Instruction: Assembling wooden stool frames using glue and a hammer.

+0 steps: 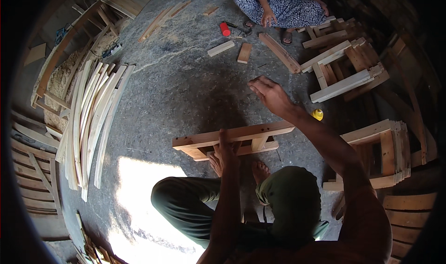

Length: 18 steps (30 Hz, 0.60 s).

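A wooden frame (253,133) of two long boards joined by short crosspieces stands on edge over my feet. My left hand (225,153) is wrapped round its upper board near the middle. Above the floor beyond the frame's right end, my right hand (272,95) is raised with its fingers curled closed. Whatever may be inside those fingers is hidden from view. Below and to the right of that hand, a small yellow bottle (318,114) stands on the floor.
Long pale slats (95,120) lie heaped at left. Assembled frames (348,73) are stacked far right, with another stack (388,152) nearer. Loose wood blocks (221,48), a red cylinder (225,29) and a hammer (239,28) lie ahead. Another person (283,6) sits beyond.
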Each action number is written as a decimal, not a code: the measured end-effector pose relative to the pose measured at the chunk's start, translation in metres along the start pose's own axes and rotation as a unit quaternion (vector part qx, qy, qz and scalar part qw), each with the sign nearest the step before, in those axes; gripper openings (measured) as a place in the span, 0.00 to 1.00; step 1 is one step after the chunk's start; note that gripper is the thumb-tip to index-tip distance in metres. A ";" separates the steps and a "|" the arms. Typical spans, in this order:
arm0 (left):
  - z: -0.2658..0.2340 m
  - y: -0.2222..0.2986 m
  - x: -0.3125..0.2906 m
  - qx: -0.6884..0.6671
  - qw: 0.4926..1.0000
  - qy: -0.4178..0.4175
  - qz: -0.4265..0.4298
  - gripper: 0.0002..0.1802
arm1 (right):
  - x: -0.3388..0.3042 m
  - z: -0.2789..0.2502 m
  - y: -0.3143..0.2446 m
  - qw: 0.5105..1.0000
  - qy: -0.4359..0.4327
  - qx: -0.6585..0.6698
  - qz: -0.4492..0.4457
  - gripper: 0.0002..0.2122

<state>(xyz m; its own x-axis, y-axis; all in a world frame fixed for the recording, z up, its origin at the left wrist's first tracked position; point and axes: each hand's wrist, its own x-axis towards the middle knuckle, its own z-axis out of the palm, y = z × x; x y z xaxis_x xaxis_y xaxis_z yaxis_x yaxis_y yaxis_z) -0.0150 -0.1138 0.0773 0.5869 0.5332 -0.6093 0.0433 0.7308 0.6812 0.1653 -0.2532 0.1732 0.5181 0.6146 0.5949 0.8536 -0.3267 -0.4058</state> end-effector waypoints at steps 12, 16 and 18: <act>-0.023 0.047 -0.038 0.357 0.923 -0.137 -0.052 0.29 | -0.130 0.010 -0.140 0.994 -0.032 0.108 -0.017 0.20; -0.006 0.052 -0.050 0.373 0.896 -0.242 0.000 0.22 | -0.131 0.020 -0.133 0.996 0.043 0.061 -0.044 0.20; 0.006 0.053 -0.046 0.276 0.896 -0.346 -0.032 0.20 | -0.131 0.024 -0.126 0.994 0.075 0.039 -0.072 0.19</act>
<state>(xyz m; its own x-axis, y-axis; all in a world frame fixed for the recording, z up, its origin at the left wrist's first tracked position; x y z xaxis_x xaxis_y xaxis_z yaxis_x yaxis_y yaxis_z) -0.0351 -0.1024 0.1436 0.9217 -0.0331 -0.3864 0.3754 0.3267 0.8674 -0.0111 -0.2756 0.1298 0.3983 0.5357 0.7446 0.9155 -0.1825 -0.3585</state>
